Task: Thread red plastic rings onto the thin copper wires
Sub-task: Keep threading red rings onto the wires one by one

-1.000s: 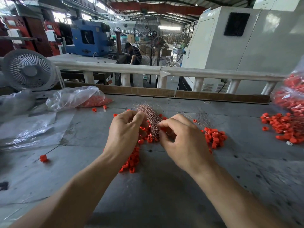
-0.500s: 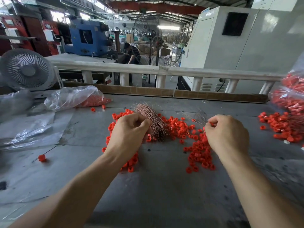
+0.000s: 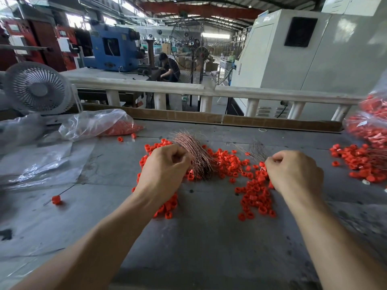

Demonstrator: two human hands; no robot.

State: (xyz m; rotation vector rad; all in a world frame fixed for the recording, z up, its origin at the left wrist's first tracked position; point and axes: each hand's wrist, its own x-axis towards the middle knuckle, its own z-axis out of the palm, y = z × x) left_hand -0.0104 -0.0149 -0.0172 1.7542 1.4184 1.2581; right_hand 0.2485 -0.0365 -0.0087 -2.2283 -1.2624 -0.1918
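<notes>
nearby, white fan [image 3: 38, 88], plastic bag [image 3: 98, 124], wooden rail [image 3: 209, 119]

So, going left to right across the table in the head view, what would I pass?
White desk fan → clear plastic bag → left hand → bundle of thin copper wires → right hand → far-right pile of red plastic rings.

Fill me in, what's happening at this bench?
A person is threading red rings onto thin copper wires. The left hand grips a bundle of copper wires standing among loose red rings on the grey table. The right hand pinches something small at the ring pile; what exactly is unclear.
</notes>
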